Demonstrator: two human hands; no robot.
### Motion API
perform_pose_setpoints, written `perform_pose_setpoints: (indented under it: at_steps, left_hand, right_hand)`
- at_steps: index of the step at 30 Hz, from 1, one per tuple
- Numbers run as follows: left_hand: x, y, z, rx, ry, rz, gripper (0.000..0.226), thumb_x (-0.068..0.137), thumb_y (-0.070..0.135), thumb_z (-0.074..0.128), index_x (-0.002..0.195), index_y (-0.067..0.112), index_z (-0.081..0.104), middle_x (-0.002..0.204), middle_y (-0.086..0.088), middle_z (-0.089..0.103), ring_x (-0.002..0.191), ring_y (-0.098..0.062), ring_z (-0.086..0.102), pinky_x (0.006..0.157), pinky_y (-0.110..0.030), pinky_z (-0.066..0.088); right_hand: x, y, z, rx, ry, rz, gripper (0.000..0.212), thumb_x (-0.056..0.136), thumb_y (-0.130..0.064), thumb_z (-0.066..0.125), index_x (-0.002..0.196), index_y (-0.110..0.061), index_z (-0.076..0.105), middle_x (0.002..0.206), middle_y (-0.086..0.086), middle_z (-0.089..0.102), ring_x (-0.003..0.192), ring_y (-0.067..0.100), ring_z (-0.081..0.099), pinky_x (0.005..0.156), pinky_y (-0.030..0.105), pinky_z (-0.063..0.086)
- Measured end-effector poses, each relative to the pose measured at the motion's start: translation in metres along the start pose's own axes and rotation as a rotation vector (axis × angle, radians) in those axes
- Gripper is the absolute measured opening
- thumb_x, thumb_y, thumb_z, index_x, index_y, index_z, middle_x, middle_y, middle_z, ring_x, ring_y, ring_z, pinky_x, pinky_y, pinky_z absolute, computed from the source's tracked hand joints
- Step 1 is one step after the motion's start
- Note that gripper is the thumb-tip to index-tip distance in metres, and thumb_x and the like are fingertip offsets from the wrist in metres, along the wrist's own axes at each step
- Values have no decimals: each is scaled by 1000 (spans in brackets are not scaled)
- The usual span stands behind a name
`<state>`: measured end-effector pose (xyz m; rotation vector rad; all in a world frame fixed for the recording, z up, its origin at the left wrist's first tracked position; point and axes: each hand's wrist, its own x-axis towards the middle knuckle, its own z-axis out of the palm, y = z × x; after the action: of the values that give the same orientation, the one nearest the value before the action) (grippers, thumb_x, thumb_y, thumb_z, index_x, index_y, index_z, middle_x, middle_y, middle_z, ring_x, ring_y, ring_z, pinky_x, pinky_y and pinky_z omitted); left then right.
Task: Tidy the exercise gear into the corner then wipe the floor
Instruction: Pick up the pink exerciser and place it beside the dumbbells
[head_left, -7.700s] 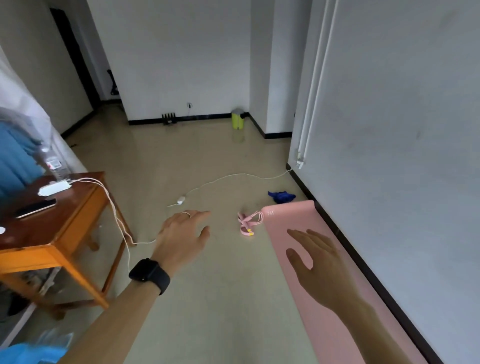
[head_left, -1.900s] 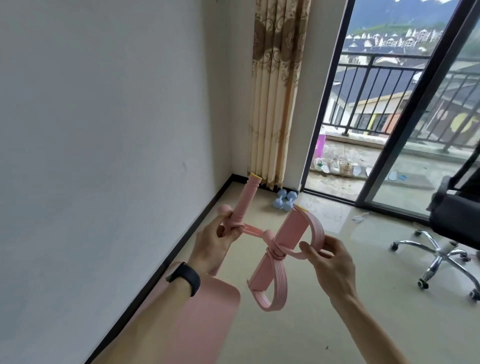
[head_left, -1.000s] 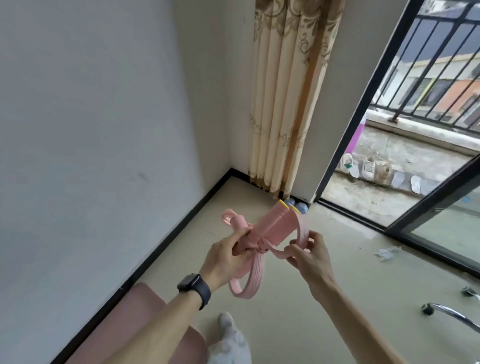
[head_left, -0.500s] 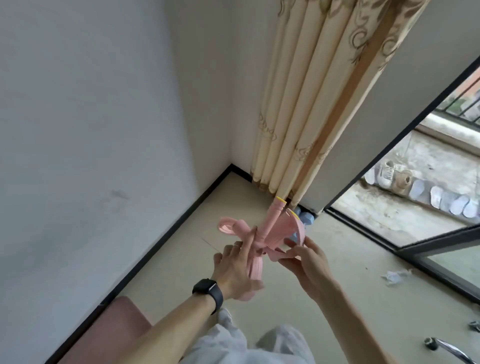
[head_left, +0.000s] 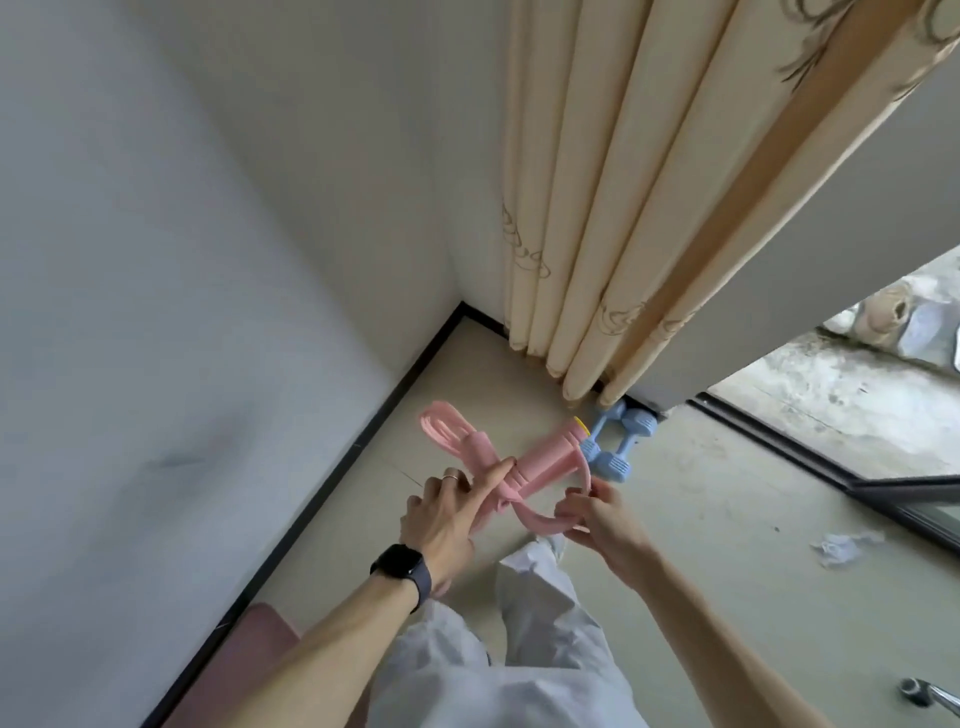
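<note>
A pink resistance-band pedal puller (head_left: 540, 460) with foam handles and a yellow end cap hangs low over the floor near the room corner. My left hand (head_left: 447, 514) grips its knotted middle, index finger stretched along it. My right hand (head_left: 597, 514) pinches the pink strap loop on the right side. Two light blue dumbbells (head_left: 615, 441) lie on the floor just beyond it, at the foot of the curtain. A corner of the pink mat (head_left: 244, 660) shows at the bottom left along the wall.
A beige patterned curtain (head_left: 623, 208) hangs into the corner. White walls with black skirting (head_left: 332, 478) close the left side. An open sliding door track (head_left: 831, 467) leads right to a balcony. Crumpled paper (head_left: 841, 543) lies on the floor; a chair leg (head_left: 930, 693) shows bottom right.
I have come closer to the corner and bent lower, bringing the pink puller down towards the floor beside the blue dumbbells. Both hands still hold it.
</note>
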<state>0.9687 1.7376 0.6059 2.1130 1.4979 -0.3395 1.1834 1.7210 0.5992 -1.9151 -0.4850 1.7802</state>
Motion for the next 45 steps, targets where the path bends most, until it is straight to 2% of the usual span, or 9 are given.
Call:
perform_pose_setpoints:
  at_steps: [3, 6, 10, 14, 16, 21, 28, 35, 45]
  left_hand:
    - [37, -6, -8, 96, 12, 32, 115, 83, -1, 52, 139, 67, -21, 116, -8, 43, 100, -32, 47, 76, -50, 51]
    - [65, -7, -9, 227, 17, 136, 125, 73, -3, 63, 145, 59, -18, 98, -11, 50, 80, -32, 52, 57, -46, 52]
    - [104, -12, -8, 330, -58, 185, 123, 62, -3, 68, 151, 55, 5, 92, -9, 53, 72, -30, 51, 49, -39, 48]
    - [145, -24, 2, 416, -107, 260, 110, 62, -6, 58, 150, 50, 24, 92, -9, 55, 71, -31, 51, 49, -39, 44]
    - [165, -41, 16, 393, -164, 315, 108, 71, -7, 48, 150, 52, 7, 108, -11, 54, 83, -34, 52, 59, -44, 46]
    - [221, -87, 60, 319, -255, 303, 127, 65, 12, 80, 147, 43, -12, 121, -5, 56, 100, -32, 53, 74, -46, 48]
    - [331, -142, 148, 399, -296, 369, 72, 66, 9, 74, 131, 27, 47, 131, 9, 59, 124, -21, 49, 113, -50, 29]
    - [419, -190, 264, 453, -251, 360, 67, 60, 16, 80, 120, 31, 54, 121, 11, 62, 110, -28, 52, 93, -51, 36]
    - [542, -204, 391, 417, 29, 493, 59, 64, 7, 74, 117, 23, 53, 117, 0, 59, 108, -34, 54, 80, -50, 47]
  right_hand:
    - [34, -24, -14, -398, 179, -186, 109, 59, -44, 74, 154, -18, 27, 154, 13, 30, 139, 33, 35, 110, 46, 38]
    - [56, -43, -22, -1077, 249, -656, 121, 67, -73, 60, 160, -23, 1, 167, 8, -2, 154, 29, -7, 122, 53, 5]
    - [104, -58, -6, -1548, -83, -619, 114, 55, -87, 46, 150, -26, 38, 160, -1, 35, 155, 26, 7, 115, 66, -15]
    - [146, -47, 7, -1482, -111, -496, 56, 70, -69, 52, 106, -26, 55, 107, -8, 62, 111, 23, 60, 101, 44, 31]
    - [166, -32, 14, -1406, -28, -500, 51, 74, -70, 45, 101, -27, 53, 100, -8, 61, 96, 22, 61, 84, 38, 39]
    - [218, 21, 36, -1286, 139, -477, 43, 74, -61, 61, 105, -31, 61, 98, -7, 65, 87, 22, 61, 69, 33, 39]
    - [319, 82, 62, -1166, 278, -352, 29, 69, -47, 73, 90, -28, 65, 88, -6, 67, 88, 26, 59, 65, 33, 46]
    - [456, 152, 61, -1132, 170, -358, 36, 79, -48, 66, 109, -29, 62, 102, -4, 65, 84, 21, 63, 75, 33, 46]
    - [602, 231, 52, -1237, 537, -406, 53, 71, -27, 67, 121, -16, 58, 120, 11, 58, 93, 36, 54, 78, 43, 36]
